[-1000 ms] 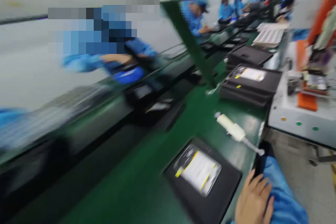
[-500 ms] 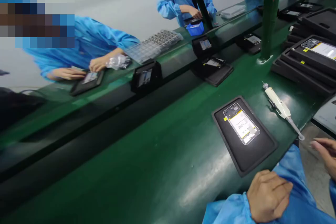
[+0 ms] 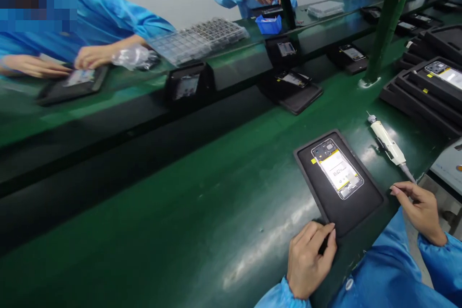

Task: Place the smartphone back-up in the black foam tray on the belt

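A black tray (image 3: 353, 211) lies at an angle near the bench's front edge. In it rests an opened smartphone (image 3: 338, 169) with its white battery, circuit board and a yellow tab showing. My left hand (image 3: 311, 259) is at the tray's near left corner, thumb and forefinger closed on the rim. Just off the tray's right corner is my right hand (image 3: 421, 209), its thumb and forefinger pinched together; whether anything is between them is hidden. Beyond the tray, to the right, an off-white electric screwdriver (image 3: 389, 143) lies with its bit pointing away from me.
Stacked black trays (image 3: 426, 98) hold another opened phone at the right. A green post (image 3: 384, 33) rises from the bench. Along the raised shelf stand phone trays, a clear compartment tray (image 3: 202, 41) and a blue bin (image 3: 269, 25). Co-workers in blue sit opposite.
My left hand has come forward and left onto the tray's corner. My right hand has moved left to beside the tray, its fingers now pinched. The camera view has shifted.
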{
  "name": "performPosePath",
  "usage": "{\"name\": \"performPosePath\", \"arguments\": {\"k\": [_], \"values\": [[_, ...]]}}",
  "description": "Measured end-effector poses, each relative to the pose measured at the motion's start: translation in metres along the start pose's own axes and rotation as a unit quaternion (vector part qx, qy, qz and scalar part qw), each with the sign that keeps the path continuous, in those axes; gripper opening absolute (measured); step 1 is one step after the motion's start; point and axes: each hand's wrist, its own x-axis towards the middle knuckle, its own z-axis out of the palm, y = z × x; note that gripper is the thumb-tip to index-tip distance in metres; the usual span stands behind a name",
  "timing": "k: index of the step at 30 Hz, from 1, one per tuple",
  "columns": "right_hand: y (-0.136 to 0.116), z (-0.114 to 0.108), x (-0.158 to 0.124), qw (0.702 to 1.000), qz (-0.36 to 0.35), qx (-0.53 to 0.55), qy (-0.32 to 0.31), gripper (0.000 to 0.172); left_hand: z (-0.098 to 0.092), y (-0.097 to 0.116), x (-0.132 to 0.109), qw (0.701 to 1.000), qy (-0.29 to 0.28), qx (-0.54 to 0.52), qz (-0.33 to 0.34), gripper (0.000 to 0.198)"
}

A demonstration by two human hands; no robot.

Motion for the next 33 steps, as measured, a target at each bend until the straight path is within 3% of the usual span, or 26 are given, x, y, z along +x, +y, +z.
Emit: {"name": "performPosePath", "arguments": {"k": [6, 9, 14, 17, 19, 21, 24, 26, 29, 33], "values": [[-0.02, 0.004, 0.007, 0.998, -0.051, -0.031, 0.005, 0.007, -0.003, 0.001, 0.001, 1.0, -0.018, 0.004, -0.011, 0.018], [-0.042, 0.026, 0.014, 0.99, -0.13, -0.062, -0.004, 0.009, -0.003, 0.001, -0.001, 0.999, -0.028, 0.005, -0.021, 0.018], [-0.074, 0.083, 0.022, 0.938, -0.205, -0.249, -0.123, 0.039, -0.003, 0.003, -0.003, 0.999, -0.026, 0.012, -0.029, 0.019], [-0.079, 0.103, 0.022, 0.905, -0.221, -0.323, -0.167, 0.034, -0.002, 0.003, -0.002, 0.999, -0.023, 0.013, -0.031, 0.018], [-0.077, 0.104, 0.024, 0.9, -0.229, -0.334, -0.164, 0.03, -0.002, 0.002, -0.002, 0.999, -0.022, 0.013, -0.03, 0.018], [-0.073, 0.098, 0.031, 0.909, -0.242, -0.306, -0.147, 0.034, 0.0, 0.001, -0.004, 0.999, -0.02, 0.012, -0.028, 0.018], [-0.069, 0.082, 0.043, 0.954, -0.226, -0.173, -0.097, 0.039, 0.003, -0.002, -0.009, 0.999, 0.002, -0.001, -0.04, 0.018], [-0.069, 0.075, 0.045, 0.985, -0.143, -0.065, -0.067, 0.038, 0.006, -0.004, -0.011, 0.995, 0.052, -0.001, -0.087, 0.021], [-0.07, 0.07, 0.035, 0.997, -0.029, 0.03, -0.063, 0.04, 0.01, -0.005, -0.011, 0.975, 0.1, 0.1, -0.169, 0.047], [-0.056, 0.061, 0.01, 0.996, -0.08, -0.024, -0.033, 0.049, 0.019, -0.001, -0.009, 0.954, 0.023, 0.208, -0.214, 0.064]]}}
